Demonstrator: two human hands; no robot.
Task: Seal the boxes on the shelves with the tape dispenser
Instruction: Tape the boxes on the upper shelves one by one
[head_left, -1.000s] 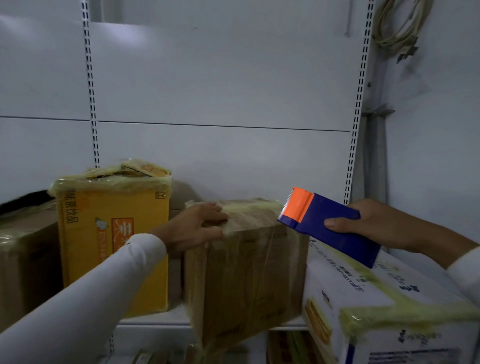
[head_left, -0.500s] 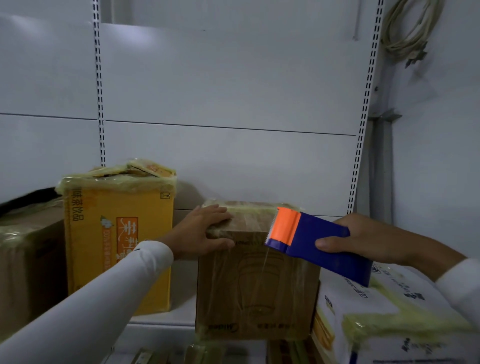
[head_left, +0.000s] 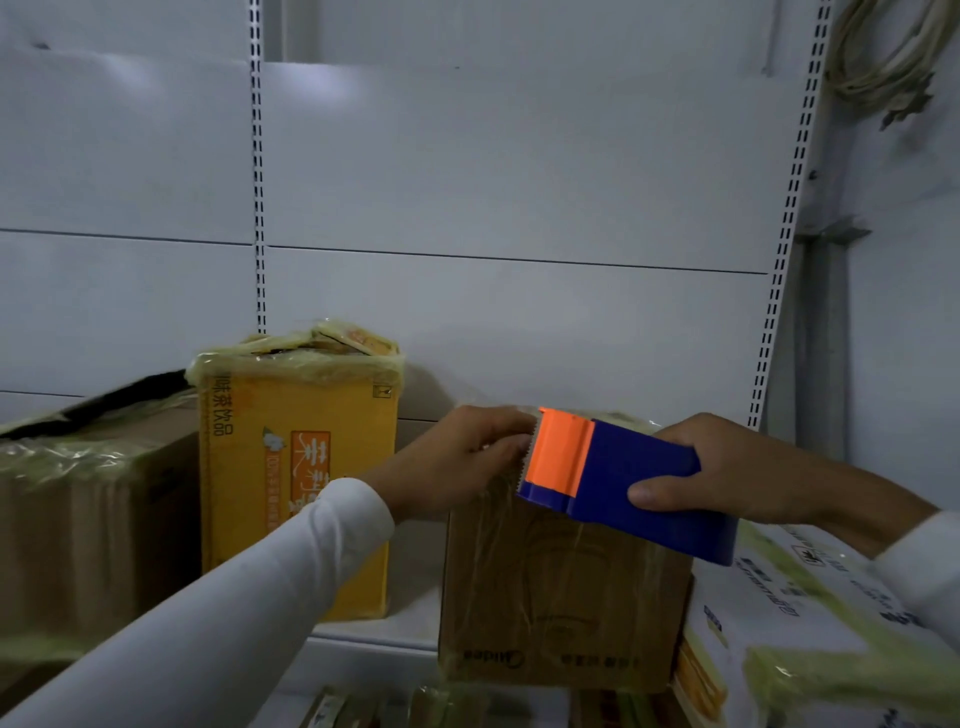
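1. The tape dispenser, gripped in the right hand, has dropped onto the brown box top.
2. The left hand, fingers curled over that box's top left edge, now meets the dispenser's orange end; taping looks imminent.

Stockroom: slotted shelving, taped boxes

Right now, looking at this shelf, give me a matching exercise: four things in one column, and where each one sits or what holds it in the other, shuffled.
Things:
1. tape dispenser
2. yellow box
3. brown box
4. white box

Places:
A. far right, strapped with yellowish tape
B. held in the right hand
C. left of the brown box, standing tall on the shelf
D. middle, with the left hand at its top edge

Pairs: 1-B, 2-C, 3-D, 4-A
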